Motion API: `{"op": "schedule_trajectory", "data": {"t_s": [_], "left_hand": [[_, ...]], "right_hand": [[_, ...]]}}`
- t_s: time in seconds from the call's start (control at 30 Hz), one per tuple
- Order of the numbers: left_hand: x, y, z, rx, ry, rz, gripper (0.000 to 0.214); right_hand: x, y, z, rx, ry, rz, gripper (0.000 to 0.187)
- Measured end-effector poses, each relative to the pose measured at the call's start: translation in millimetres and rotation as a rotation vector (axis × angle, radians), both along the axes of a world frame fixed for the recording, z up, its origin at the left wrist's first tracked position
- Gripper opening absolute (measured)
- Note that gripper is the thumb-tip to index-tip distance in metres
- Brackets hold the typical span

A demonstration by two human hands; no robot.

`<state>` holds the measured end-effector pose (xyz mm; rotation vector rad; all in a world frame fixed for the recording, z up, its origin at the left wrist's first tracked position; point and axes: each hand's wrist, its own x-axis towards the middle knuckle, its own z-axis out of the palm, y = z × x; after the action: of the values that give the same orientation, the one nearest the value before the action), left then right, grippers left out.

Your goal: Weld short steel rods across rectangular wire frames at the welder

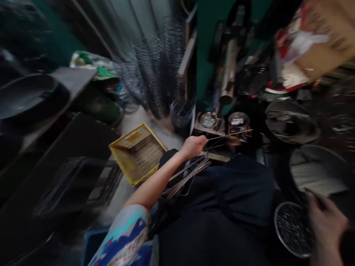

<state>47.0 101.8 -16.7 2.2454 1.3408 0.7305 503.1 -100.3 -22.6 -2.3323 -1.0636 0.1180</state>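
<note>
My left hand (194, 146) is closed in a pinch on a thin metal rod (230, 135) that points right toward two small round tins (238, 120) under a green machine (210, 51). A bundle of thin rods (188, 175) lies across my dark-clothed lap below that hand. My right hand (327, 221) is at the lower right, blurred, at the rim of a round metal bowl (291, 229) of small dark pieces. Its fingers look curled over the bowl's edge.
A yellow plastic crate (138, 155) sits on the floor to the left. Coiled wire springs (155, 70) stand behind it beside a small dark bucket (181, 112). Large metal basins (291, 123) and a pan (318, 170) crowd the right. Dark trays (74, 181) fill the left.
</note>
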Motion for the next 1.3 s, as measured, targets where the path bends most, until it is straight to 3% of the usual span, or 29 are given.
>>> {"op": "schedule_trajectory", "data": {"t_s": [0.07,0.17,0.27,0.37,0.47,0.57,0.67,0.77,1.07,1.3], "left_hand": [[-0.2,4.0,-2.9,0.000,-0.048,-0.004,0.030],[-2.1,8.3,-4.0,-0.018,-0.132,-0.001,0.030],[-5.3,9.4,-1.2,-0.054,-0.179,0.049,0.030],[-4.4,8.4,3.2,-0.078,-0.212,0.086,0.029],[2.7,4.1,8.0,-0.074,-0.241,0.087,0.028],[10.3,-3.3,13.5,-0.030,-0.233,0.093,0.029],[11.9,-9.7,18.2,0.037,-0.199,0.107,0.029],[6.9,-11.5,19.2,0.090,-0.150,0.123,0.028],[-7.9,-6.5,5.5,0.179,-0.104,0.168,0.026],[-13.7,-7.9,6.7,0.222,-0.114,0.212,0.024]], "right_hand": [[-18.2,5.8,-3.5,0.054,0.109,0.055,0.055],[-36.8,7.8,-9.8,-0.121,0.154,0.125,0.062],[-44.0,4.5,-4.8,-0.227,0.054,0.146,0.059],[-60.9,21.1,9.9,-0.121,0.111,0.192,0.049],[-103.9,71.1,17.7,0.100,0.427,0.342,0.040],[-162.2,136.3,11.2,0.194,0.756,0.466,0.037],[-213.4,187.4,0.3,0.221,1.094,0.453,0.036],[-244.5,213.4,-4.3,0.255,1.269,0.422,0.034],[-274.1,230.0,2.8,0.360,1.332,0.475,0.032],[-287.1,236.0,7.2,0.377,1.295,0.518,0.029]]}}
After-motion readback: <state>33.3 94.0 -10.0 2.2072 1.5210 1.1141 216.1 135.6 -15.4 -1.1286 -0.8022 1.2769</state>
